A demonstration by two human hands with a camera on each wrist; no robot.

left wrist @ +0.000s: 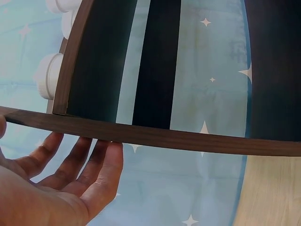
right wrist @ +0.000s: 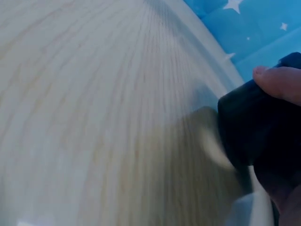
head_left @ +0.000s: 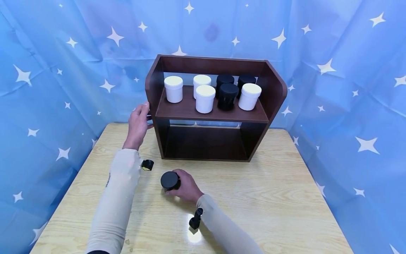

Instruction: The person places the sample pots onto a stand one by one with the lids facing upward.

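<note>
A black lidded jar is gripped by my right hand, its thumb and fingers round the side, over the front left of the table. In the right wrist view the dark jar is partly cut off by the frame edge. My left hand touches the left side panel of a dark brown two-tier shelf. Seen from the left wrist, the fingertips rest against that panel's outer face. Several white jars and 3 black jars stand on the upper tier.
The wooden table carries the shelf near its back edge. A blue curtain with white stars surrounds the table at the back and sides. Small black cameras sit on both wrists.
</note>
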